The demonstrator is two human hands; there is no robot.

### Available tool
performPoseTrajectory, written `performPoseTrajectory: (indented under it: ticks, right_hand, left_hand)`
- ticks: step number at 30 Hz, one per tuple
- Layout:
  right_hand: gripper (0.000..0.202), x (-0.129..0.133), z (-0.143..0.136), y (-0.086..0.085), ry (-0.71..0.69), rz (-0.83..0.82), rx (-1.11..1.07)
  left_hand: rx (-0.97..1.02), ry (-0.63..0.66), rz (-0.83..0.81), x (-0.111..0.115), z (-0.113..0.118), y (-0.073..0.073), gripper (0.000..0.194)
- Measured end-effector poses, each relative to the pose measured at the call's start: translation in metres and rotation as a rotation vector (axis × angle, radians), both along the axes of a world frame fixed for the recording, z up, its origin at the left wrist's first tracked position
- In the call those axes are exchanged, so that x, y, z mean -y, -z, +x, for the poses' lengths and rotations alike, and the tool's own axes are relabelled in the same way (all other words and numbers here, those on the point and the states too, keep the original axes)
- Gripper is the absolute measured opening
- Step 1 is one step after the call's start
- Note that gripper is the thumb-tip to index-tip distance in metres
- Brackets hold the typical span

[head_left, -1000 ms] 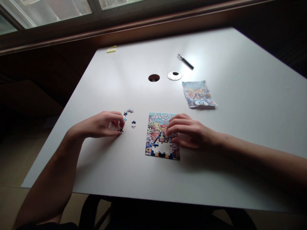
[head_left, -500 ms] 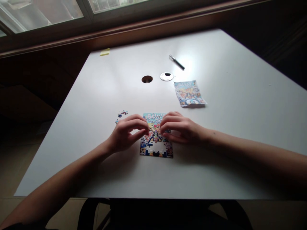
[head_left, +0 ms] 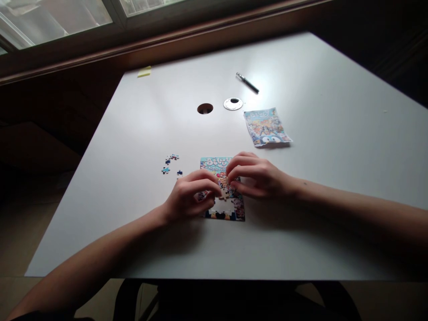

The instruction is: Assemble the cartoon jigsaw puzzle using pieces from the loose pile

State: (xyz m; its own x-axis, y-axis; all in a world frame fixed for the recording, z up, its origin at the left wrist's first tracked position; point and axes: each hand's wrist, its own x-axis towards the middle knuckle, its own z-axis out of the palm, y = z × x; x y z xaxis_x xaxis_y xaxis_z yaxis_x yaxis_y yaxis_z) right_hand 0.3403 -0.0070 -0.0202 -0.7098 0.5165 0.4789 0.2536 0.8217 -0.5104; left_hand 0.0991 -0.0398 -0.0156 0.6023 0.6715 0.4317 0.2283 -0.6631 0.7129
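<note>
A small jigsaw puzzle (head_left: 239,209) with a colourful cartoon picture and a light blue top lies on the white table, with a pale gap in its lower middle. Over its left side is my left hand (head_left: 194,194), fingers curled, the fingertips at a tan-looking puzzle piece (head_left: 224,195) just above the gap. My right hand (head_left: 259,176) bends over the puzzle's right side, its fingertips drawn together; what is between them is hidden. Several loose puzzle pieces (head_left: 166,170) lie left of the puzzle, one of them close behind my left hand.
A creased picture sheet (head_left: 267,127) lies beyond my right hand. Farther back are a black pen (head_left: 247,83), a round cover (head_left: 233,104) and an open hole (head_left: 205,109) in the table (head_left: 160,120). Yellow tape (head_left: 144,72) marks the far left corner.
My left hand has moved right and nearer over the puzzle, uncovering another loose piece behind it. A tan piece now shows at its fingertips. My right hand stays at the puzzle's right side.
</note>
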Motion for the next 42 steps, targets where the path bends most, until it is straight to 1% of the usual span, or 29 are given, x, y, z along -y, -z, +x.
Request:
performPoseTrajectory:
  ticks: [4,7,9,13,17,23,28,32,34,39,42]
  right_hand:
    - [0.005,0.002,0.0,0.003,0.003,0.029,0.043]
    - [0.008,0.002,0.0,0.004,-0.005,0.021,0.075]
    - [0.009,0.001,0.001,0.004,-0.009,0.011,0.096]
    - [0.01,0.001,0.001,0.002,-0.01,0.002,0.118]
    - [0.008,0.003,0.0,0.002,-0.019,0.021,0.134]
    - [0.012,0.004,-0.001,0.003,-0.018,0.033,0.162]
    - [0.014,0.004,-0.002,0.003,-0.016,0.038,0.157]
    - [0.007,0.004,-0.001,0.002,-0.048,0.037,0.12]
    - [0.006,0.004,-0.001,0.002,-0.074,0.019,0.092]
    - [0.006,-0.001,0.0,0.003,-0.112,-0.034,0.016]
    - [0.007,-0.002,0.0,0.003,-0.125,-0.033,0.001]
  left_hand:
    - [-0.135,-0.081,0.113,0.002,0.003,0.001,0.023]
    - [-0.242,-0.08,0.157,0.001,0.004,0.004,0.016]
    - [-0.269,-0.058,0.157,-0.001,0.004,0.007,0.011]
    - [-0.262,-0.063,0.171,-0.002,0.003,0.01,0.008]
    - [-0.27,-0.063,0.186,-0.001,0.003,0.009,0.006]
    - [-0.295,-0.112,0.221,0.001,0.005,0.009,0.012]
    - [-0.257,-0.115,0.253,0.0,0.006,0.008,0.005]
    - [-0.213,-0.117,0.306,-0.002,0.006,0.008,0.004]
    - [-0.2,-0.117,0.315,-0.002,0.007,0.008,0.003]
    - [-0.179,-0.154,0.328,-0.001,0.007,0.01,0.016]
    - [-0.182,-0.17,0.362,0.0,0.007,0.011,0.016]
